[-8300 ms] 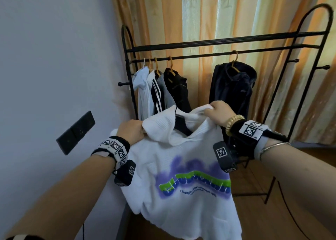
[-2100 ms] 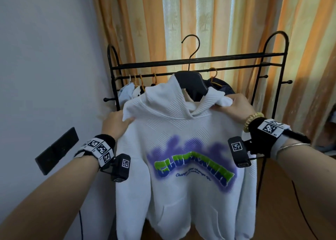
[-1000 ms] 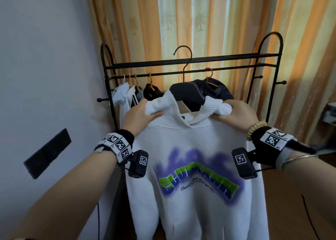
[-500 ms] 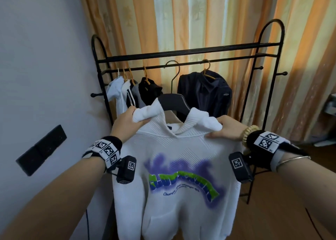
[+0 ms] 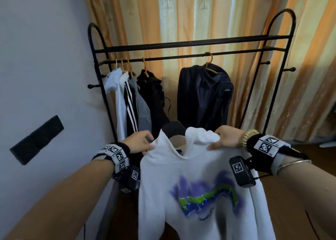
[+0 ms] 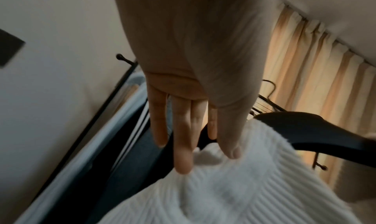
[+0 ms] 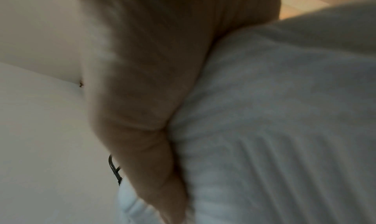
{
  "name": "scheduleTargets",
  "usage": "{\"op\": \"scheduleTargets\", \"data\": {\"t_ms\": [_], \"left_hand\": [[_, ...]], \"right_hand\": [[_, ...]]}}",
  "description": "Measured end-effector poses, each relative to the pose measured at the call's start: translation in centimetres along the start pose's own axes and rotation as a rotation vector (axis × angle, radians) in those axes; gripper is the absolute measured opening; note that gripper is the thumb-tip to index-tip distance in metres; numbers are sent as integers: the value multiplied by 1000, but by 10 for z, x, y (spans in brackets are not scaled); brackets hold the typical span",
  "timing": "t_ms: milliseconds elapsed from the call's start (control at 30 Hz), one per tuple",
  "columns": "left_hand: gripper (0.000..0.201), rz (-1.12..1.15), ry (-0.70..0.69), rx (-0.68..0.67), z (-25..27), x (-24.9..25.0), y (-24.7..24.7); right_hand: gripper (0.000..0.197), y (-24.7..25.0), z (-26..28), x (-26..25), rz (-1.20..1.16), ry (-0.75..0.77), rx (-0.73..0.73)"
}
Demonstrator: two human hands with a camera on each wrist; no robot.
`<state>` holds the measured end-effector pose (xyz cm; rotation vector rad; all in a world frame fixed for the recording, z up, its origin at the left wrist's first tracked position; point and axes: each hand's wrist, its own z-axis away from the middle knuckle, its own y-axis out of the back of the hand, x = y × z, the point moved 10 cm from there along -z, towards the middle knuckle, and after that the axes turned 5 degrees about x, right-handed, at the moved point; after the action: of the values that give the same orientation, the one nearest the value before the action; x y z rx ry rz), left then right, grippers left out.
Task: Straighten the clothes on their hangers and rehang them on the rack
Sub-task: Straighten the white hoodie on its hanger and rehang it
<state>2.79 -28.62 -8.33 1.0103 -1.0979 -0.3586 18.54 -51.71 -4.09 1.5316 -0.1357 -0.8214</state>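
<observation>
A white hoodie (image 5: 190,176) with a purple and green print hangs on a black hanger (image 5: 172,130), low in front of the black clothes rack (image 5: 181,44). My left hand (image 5: 150,145) pinches the left edge of its hood; in the left wrist view the thumb lies over the fabric (image 6: 234,187) and the straight fingers (image 6: 183,147) sit behind it. My right hand (image 5: 216,141) grips the bunched hood on the right. The right wrist view is blurred, with white fabric (image 7: 284,115) against the hand. In the head view the hanger's hook is lost against the dark clothes.
On the rack's lower rail (image 5: 254,51), white, striped, grey and black garments (image 5: 134,98) hang at the left and a dark navy jacket (image 5: 205,94) in the middle. Behind are orange striped curtains (image 5: 181,12). The wall on the left bears a black panel (image 5: 36,139). Wooden floor (image 5: 300,203) lies on the right.
Two seconds ago the hoodie was held up at rail height; it has since come down and toward me. My left hand moved from the shoulder to the hood's edge and its fingers have straightened.
</observation>
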Motion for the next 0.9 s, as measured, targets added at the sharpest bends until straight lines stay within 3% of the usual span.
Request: {"op": "scheduleTargets", "data": {"t_ms": [200,433,567,700,900], "left_hand": [[21,26,-40,-16,-24,43,-41],[8,46,-80,141,-50,67,-24],[10,17,-80,185,-65,75,-14],[10,-67,-91,196,-79,75,-11],[17,-131,-143,233,-116,73,28]], "right_hand": [[20,4,3,51,-5,-86,-16],[39,30,-4,109,-34,-224,155],[31,42,-12,110,-56,-200,265],[38,54,-34,103,-77,-161,393],[32,77,-92,81,-222,-128,521]]}}
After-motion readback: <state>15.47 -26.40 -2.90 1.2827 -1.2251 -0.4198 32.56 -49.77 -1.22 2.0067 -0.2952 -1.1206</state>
